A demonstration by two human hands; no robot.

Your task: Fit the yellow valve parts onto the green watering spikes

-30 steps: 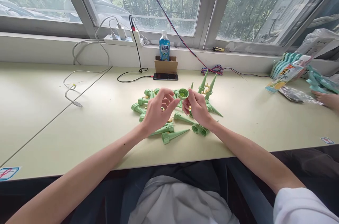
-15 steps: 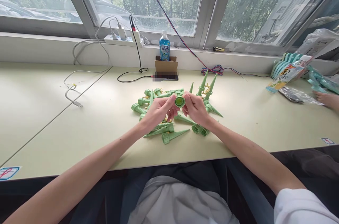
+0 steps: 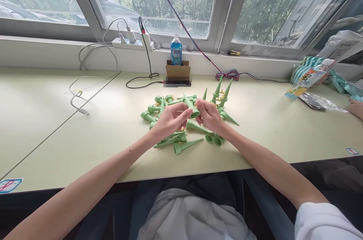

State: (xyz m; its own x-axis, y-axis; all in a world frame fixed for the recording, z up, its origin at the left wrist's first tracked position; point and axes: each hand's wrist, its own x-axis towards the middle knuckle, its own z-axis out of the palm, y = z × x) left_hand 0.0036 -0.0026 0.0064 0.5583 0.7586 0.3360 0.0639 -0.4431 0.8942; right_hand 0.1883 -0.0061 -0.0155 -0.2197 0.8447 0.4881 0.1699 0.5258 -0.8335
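Note:
Between my hands, a green plastic watering spike (image 3: 190,105) is held tilted, its tip pointing away and its open threaded end towards me. My left hand (image 3: 173,118) is closed around it from the left, thumb near the rim. On the other side, my right hand (image 3: 209,114) is closed with its fingertips against the spike's right edge; any small part in that pinch is hidden. Under and around my hands lie several more green spikes, one nearest me (image 3: 187,146) on its side. To the right, two spikes with yellow valves (image 3: 220,94) stand upright.
Behind the spikes a blue drink bottle (image 3: 176,51) stands by a small cardboard box (image 3: 178,69). A white cable (image 3: 82,110) lies on the left of the table (image 3: 266,119). At right are another bottle (image 3: 307,81), a phone (image 3: 312,102) and another person's hand (image 3: 356,108).
The held spike has tipped so its side and tip now show, where before its open end faced me. My left fingers have shifted slightly around it. The other person's hand has moved right.

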